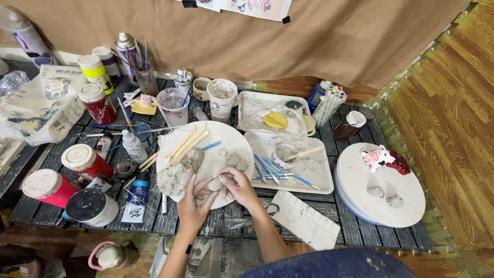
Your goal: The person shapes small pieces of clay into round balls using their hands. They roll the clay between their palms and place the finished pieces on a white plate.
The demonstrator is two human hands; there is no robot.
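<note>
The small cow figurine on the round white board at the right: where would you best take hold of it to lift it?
Probably by the cow figurine's body, fingers pinching its two flanks from above. It lies near the round white board's far edge with a dark red piece against its right side, so coming from above and the left looks clearest. Its small protruding parts look fragile.

Red paint jars [87, 160] and a black-lidded jar [91, 207] are crowding the dark slatted table's [360, 231] left edge. Wooden modelling sticks [188, 141] are lying across the round white board's [226, 141] far side. Slats are lying bare along the near edge, between a white rectangular palette [304, 219] and a round white turntable [383, 185].
</note>
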